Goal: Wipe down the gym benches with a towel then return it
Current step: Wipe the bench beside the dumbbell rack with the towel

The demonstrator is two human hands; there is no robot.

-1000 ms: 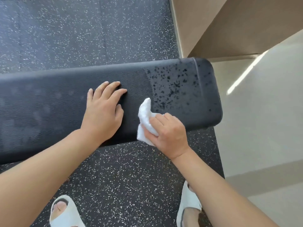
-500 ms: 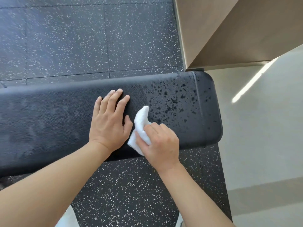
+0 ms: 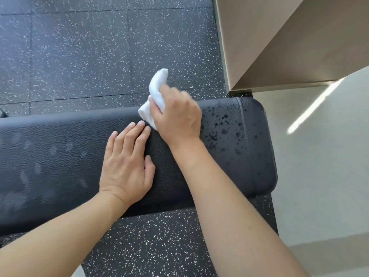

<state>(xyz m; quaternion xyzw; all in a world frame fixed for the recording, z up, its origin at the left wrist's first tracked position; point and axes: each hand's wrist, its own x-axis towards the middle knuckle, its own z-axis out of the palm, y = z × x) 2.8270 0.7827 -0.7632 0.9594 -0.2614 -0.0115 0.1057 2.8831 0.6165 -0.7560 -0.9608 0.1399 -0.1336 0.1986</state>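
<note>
A black padded gym bench point(image 3: 235, 156) runs across the view from left to right, its right end speckled with dark wet spots. My left hand point(image 3: 127, 164) lies flat on the pad with straight fingers. My right hand point(image 3: 176, 115) grips a bunched white towel point(image 3: 156, 90) at the bench's far edge, just beyond my left fingertips. Part of the towel sticks up past the edge over the floor.
Dark speckled rubber flooring point(image 3: 89, 56) surrounds the bench. A beige wall corner point(image 3: 269, 43) stands close behind the bench's right end. Pale smooth floor point(image 3: 319, 166) with a strip of sunlight lies to the right.
My right hand has swept the towel from the near edge of the pad across to its far edge. My left hand stays flat on the pad.
</note>
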